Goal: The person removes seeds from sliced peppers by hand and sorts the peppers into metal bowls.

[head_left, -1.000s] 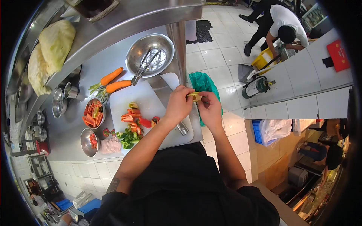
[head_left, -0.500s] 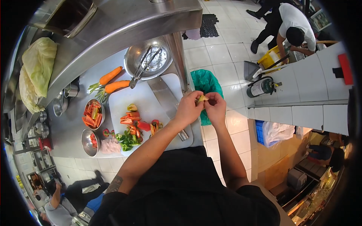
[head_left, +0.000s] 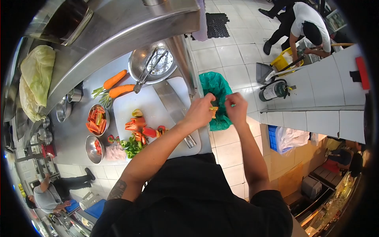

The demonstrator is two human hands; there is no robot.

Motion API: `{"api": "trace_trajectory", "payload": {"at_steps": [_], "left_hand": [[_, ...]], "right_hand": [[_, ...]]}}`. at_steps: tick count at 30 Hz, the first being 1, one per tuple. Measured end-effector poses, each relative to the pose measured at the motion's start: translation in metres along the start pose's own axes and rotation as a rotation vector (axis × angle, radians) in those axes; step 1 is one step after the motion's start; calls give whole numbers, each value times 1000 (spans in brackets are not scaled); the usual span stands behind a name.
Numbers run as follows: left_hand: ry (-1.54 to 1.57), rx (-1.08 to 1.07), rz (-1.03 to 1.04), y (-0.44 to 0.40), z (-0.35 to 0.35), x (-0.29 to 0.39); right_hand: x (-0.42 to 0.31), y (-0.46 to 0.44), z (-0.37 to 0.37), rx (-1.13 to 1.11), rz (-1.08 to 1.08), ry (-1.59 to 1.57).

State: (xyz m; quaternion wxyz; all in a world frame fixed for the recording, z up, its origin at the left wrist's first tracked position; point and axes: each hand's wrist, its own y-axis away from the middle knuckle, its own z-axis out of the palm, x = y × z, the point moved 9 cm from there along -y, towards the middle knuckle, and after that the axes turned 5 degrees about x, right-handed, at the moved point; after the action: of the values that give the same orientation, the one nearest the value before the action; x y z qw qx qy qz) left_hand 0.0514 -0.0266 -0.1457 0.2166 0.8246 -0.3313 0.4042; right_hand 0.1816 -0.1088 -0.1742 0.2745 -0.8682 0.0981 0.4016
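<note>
Far left, on the metal shelf [head_left: 118, 37]: pale green cabbage [head_left: 38, 73], plus a clear container [head_left: 59, 19] with dark contents, type unclear. Below, on the counter [head_left: 71, 136], small metal pots [head_left: 74, 94]; can't see inside.

Next right, metal bowl [head_left: 108, 117], well filled with red-orange pepper strips [head_left: 94, 122]. Nearer, smaller bowl [head_left: 91, 155], some red pieces [head_left: 98, 147] on its right side. Pale, thin pile [head_left: 115, 153] just beside it, on the right.

Two carrots [head_left: 115, 79], green tops on, lie farther out. Right of them, perforated colander [head_left: 136, 59] with metal tongs [head_left: 152, 67] lying in it, ends over the rim.

White cutting board [head_left: 152, 102]: red pepper pieces [head_left: 134, 125] and green pepper pieces [head_left: 132, 148] toward the left and near side, cleaver [head_left: 170, 98] slanting across the right side.

Left hand [head_left: 200, 113], right of the board, narrow grip, holding a yellowish pepper piece [head_left: 214, 112] over the near part of the green-lined bin [head_left: 213, 81]; bin contents not clear. Right hand [head_left: 237, 110] just right of it, apart from the piece, fingers curled in; can't tell if it holds anything.

Farther right, yellow bucket [head_left: 281, 62] by a crouched person [head_left: 310, 19]; nearer, blue crate [head_left: 272, 138] holding whitish plastic bags [head_left: 291, 139].
</note>
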Motion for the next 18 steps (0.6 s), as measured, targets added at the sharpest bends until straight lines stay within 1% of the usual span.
{"api": "trace_trajectory", "payload": {"at_steps": [2,3,5,6,7,8,9,10,11,12,13,14,16,17,18], "left_hand": [[17,65,-79,2,-8,-4],[11,69,-78,2,-8,-5],[61,204,-47,3,-17,-9],[53,233,-8,1,-15,-11],[29,275,16,0,-14,-12],[20,230,34,-3,-5,-8],[-97,85,81,-3,5,5],[-43,147,193,4,4,22],[16,194,321,17,-2,34],[-6,235,297,29,-22,29],[-61,330,381,41,-43,36],[-116,414,472,54,-62,43],[-211,564,499,93,-123,16],[-201,697,454,120,-161,4],[-320,767,285,142,-192,-27]], "right_hand": [[44,-6,-13,76,307,-16],[38,-6,-15,79,303,-23],[-7,-9,-30,181,97,216],[-16,-8,-25,126,109,179],[-31,-3,-19,77,66,153],[-44,2,-8,23,13,115],[-61,6,4,1,-108,64],[-38,14,20,-4,94,-120],[0,22,33,38,235,-312],[12,22,33,-70,60,32],[55,42,36,-282,222,282],[79,54,26,-348,299,358],[59,60,1,-295,297,380],[52,65,-6,-287,300,380],[55,75,-9,-340,390,315]]}}
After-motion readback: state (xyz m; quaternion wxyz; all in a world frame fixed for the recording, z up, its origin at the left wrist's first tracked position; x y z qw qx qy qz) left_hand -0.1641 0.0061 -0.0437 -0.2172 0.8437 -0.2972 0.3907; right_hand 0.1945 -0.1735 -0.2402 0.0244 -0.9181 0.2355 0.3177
